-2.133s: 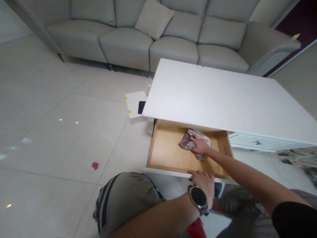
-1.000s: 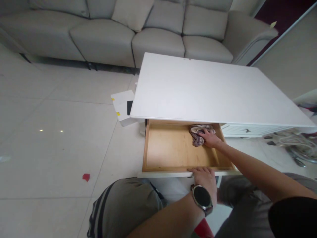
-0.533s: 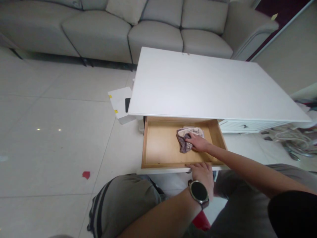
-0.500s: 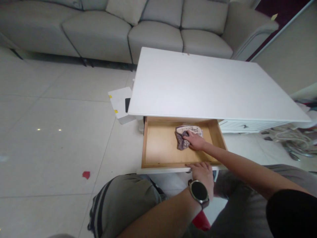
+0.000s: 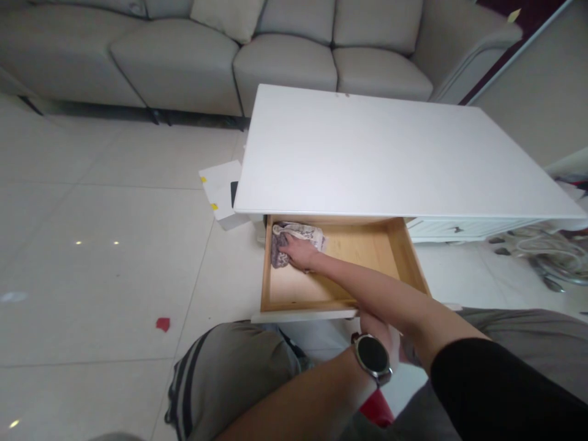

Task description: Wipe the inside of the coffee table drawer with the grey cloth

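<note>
A pulled-out wooden drawer [image 5: 349,288] extends from a white table in front of me. Inside it, a patterned grey-brown and white cloth [image 5: 280,250] lies bunched against the left side near the back. My right hand [image 5: 299,251] presses down on this cloth, its fingers closed over the fabric. At the drawer's front panel [image 5: 303,315] is my left hand [image 5: 377,326], wearing a round watch [image 5: 372,354] at the wrist. The right forearm crosses over it and hides most of its fingers.
The white tabletop [image 5: 390,153] overhangs the drawer's back. A white box [image 5: 220,191] with yellow marks stands left of the table, before a grey sofa [image 5: 285,67]. A red scrap [image 5: 163,324] lies on the floor. Coiled cables [image 5: 551,245] are at right.
My right hand has moved the cloth left across the drawer bottom, from right of the middle to the left side. My left hand stays at the front, now largely covered by the right forearm.
</note>
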Demonstrator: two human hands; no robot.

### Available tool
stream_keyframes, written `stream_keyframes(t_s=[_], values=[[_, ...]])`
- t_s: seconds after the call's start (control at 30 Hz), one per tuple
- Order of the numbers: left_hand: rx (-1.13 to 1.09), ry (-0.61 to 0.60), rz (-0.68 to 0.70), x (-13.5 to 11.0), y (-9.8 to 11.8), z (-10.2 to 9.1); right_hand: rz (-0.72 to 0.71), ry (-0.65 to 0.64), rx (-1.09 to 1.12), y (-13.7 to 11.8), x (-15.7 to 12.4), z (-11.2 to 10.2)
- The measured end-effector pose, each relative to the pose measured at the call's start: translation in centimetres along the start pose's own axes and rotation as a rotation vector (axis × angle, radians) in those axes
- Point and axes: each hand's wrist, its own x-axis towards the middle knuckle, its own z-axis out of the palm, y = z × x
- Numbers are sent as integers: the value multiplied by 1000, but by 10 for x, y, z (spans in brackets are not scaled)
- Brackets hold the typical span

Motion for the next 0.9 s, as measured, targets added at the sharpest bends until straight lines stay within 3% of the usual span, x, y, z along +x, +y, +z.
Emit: stream_keyframes(t_s=[0.1, 0.17, 0.37, 0.57, 0.73, 0.9], values=[[161, -63, 16, -3, 1, -6, -189, -31, -83, 27, -28, 6], [219, -98, 43, -4, 0, -10, -196, -39, -107, 51, -48, 8], [194, -68, 62, -6, -4, -16, 119, 52, -100, 114, -97, 13], [199, -80, 90, -9, -7, -19, 310, 106, -79, 134, -135, 26], [189, -86, 67, -10, -7, -23, 361, 54, -34, 129, -126, 19], [195, -114, 66, -11, -6, -27, 422, 93, 32, 100, -77, 13]])
